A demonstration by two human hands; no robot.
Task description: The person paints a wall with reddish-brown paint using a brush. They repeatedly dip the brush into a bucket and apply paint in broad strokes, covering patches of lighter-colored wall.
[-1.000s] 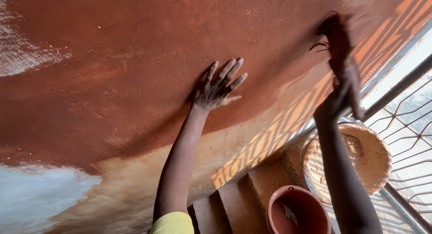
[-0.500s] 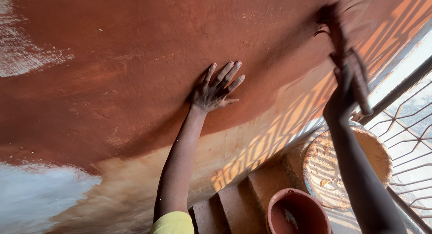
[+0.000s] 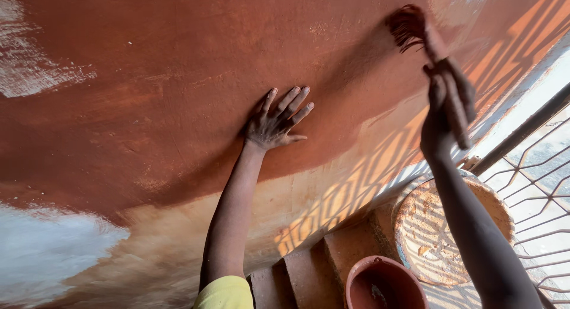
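Gripping brush handle — your right hand wraps it tight, bristles of brush touching wall up and right of your left hand. Left hand holds nothing — palm flat on wall, fingers spread. Wall mostly coated red-brown around left hand; judged well along. Left to do: pale strip below left hand, white patch far lower left, streaky white patch upper left. Below left hand, to right: red bowl, round woven tray, metal grille.
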